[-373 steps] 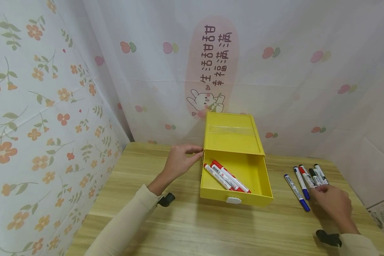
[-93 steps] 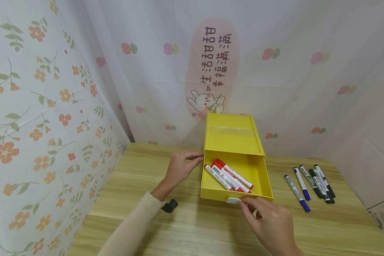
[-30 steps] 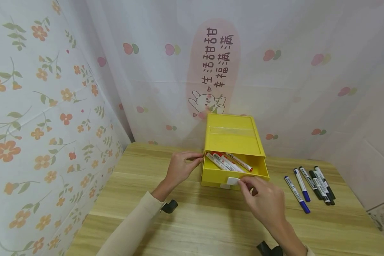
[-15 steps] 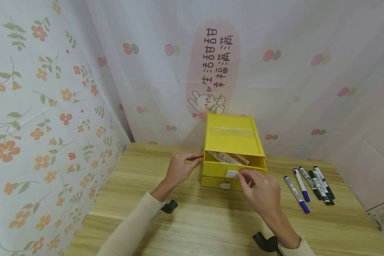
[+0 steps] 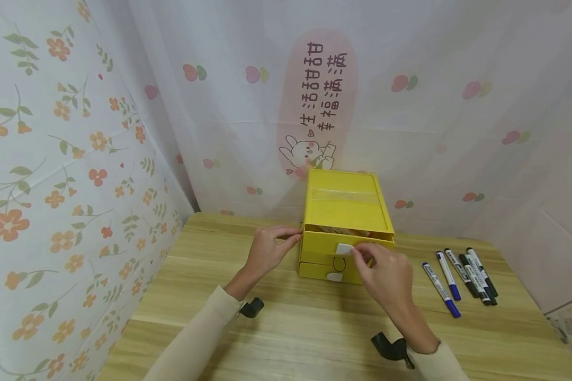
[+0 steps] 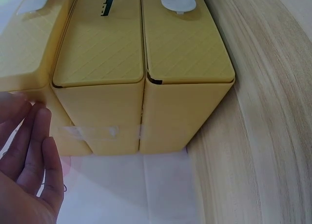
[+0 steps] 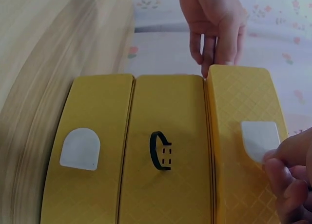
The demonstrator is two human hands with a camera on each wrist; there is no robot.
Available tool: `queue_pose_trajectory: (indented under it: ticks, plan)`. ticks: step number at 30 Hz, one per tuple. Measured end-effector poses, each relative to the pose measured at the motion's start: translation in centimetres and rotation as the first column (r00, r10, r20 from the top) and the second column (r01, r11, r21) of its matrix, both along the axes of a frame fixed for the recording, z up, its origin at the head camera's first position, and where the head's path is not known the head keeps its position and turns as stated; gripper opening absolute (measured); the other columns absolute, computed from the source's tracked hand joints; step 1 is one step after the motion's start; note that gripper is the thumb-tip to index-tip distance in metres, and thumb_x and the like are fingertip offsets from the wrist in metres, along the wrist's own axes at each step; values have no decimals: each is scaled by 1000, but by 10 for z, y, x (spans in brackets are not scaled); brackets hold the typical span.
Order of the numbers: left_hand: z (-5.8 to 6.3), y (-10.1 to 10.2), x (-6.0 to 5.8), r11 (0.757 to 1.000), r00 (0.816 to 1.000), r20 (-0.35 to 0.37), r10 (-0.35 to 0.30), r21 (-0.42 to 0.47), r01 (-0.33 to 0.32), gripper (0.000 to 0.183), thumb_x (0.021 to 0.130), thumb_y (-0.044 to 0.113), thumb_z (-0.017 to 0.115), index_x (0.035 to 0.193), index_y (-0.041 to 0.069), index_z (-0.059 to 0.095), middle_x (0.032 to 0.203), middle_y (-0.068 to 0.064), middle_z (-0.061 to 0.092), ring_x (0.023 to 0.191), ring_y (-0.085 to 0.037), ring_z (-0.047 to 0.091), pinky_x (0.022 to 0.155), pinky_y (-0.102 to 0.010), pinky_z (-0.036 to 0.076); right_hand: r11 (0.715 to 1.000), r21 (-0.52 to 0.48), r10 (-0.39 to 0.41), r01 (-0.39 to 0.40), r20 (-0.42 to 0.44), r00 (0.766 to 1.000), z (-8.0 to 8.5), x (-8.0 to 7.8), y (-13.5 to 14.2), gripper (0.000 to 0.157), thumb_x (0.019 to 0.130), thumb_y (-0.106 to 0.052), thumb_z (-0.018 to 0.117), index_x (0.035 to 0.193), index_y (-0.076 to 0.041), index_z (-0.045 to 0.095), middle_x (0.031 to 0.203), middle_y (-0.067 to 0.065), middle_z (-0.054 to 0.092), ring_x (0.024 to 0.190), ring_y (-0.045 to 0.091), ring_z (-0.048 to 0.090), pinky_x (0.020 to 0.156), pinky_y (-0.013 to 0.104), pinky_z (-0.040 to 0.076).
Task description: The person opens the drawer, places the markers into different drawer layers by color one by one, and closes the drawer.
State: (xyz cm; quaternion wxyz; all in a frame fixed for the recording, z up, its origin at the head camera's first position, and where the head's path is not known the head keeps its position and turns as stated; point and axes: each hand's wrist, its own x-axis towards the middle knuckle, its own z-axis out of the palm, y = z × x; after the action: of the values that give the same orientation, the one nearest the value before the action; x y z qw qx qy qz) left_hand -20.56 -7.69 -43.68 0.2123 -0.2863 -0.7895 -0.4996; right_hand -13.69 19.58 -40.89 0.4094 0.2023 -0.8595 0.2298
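A yellow drawer box (image 5: pixel 345 206) stands at the back of the table, its top drawer (image 5: pixel 319 244) pulled out only a little. Through the narrow gap, parts of the markers (image 5: pixel 345 230) inside show; the rest of them is hidden. My right hand (image 5: pixel 388 272) pinches the white pull tab (image 7: pixel 258 138) on that drawer's front between thumb and finger. With extended fingertips, my left hand (image 5: pixel 269 251) touches the box's left side near the top front corner. Below, the middle drawer (image 7: pixel 168 107) with a black loop handle and the bottom drawer (image 7: pixel 97 107) with a white tab are closed.
On the right of the wooden table (image 5: pixel 286 338) lie two blue-capped markers (image 5: pixel 442 291) and several black markers (image 5: pixel 479 278). A patterned curtain (image 5: pixel 238 132) hangs right behind the box, and a floral one (image 5: pixel 76 185) at the left.
A red marker went from the right-hand group into the top drawer. My right hand then took the tab and slid the drawer inward, almost flush. My left hand has stayed at the box's side.
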Motion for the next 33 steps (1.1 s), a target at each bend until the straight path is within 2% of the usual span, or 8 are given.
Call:
queue_pose_trajectory:
  ticks: [12, 17, 23, 30, 33]
  plan:
    - [-2, 0, -2, 1000, 1000, 24, 0, 3, 0, 11, 100, 7, 82, 108, 2, 88, 105, -9, 84, 95, -25, 82, 78, -29, 66, 1000, -9, -26, 27, 38, 999, 2, -10, -1, 6, 88, -2, 87, 86, -4, 82, 67, 2, 72, 47, 11, 56, 43, 22, 34]
    - [-2, -1, -2, 1000, 999, 39, 4, -4, -4, 12, 100, 9, 82, 108, 2, 88, 106, -10, 84, 98, -26, 82, 78, -32, 67, 1000, -12, -19, 20, 39, 999, 2, -13, -1, 6, 89, -2, 87, 86, -3, 82, 66, 4, 72, 46, 11, 56, 43, 21, 34]
    - [-1, -1, -2, 1000, 1000, 24, -7, 1, 7, 12, 99, 8, 83, 108, 1, 87, 106, -11, 84, 97, -27, 82, 79, -31, 66, 1000, -13, -25, 26, 48, 999, 1, -16, -1, 6, 90, -3, 87, 86, -2, 82, 67, 4, 72, 46, 12, 57, 43, 21, 33]
    - [-3, 1, -4, 1000, 1000, 9, -18, 22, 18, 11, 97, 7, 85, 106, 0, 86, 103, -11, 84, 92, -28, 82, 79, -48, 68, 999, -26, -33, 34, 58, 998, 1, -16, 0, 6, 90, -4, 87, 86, -3, 83, 67, 4, 72, 47, 13, 58, 44, 23, 35]
    - [-4, 2, -3, 1000, 1000, 12, -11, 28, 11, 11, 95, 6, 86, 105, 0, 86, 100, -10, 84, 89, -28, 82, 79, -52, 67, 999, -35, -35, 37, 64, 997, -2, -15, 1, 6, 90, -4, 88, 86, -3, 84, 66, 3, 72, 47, 12, 57, 44, 24, 37]
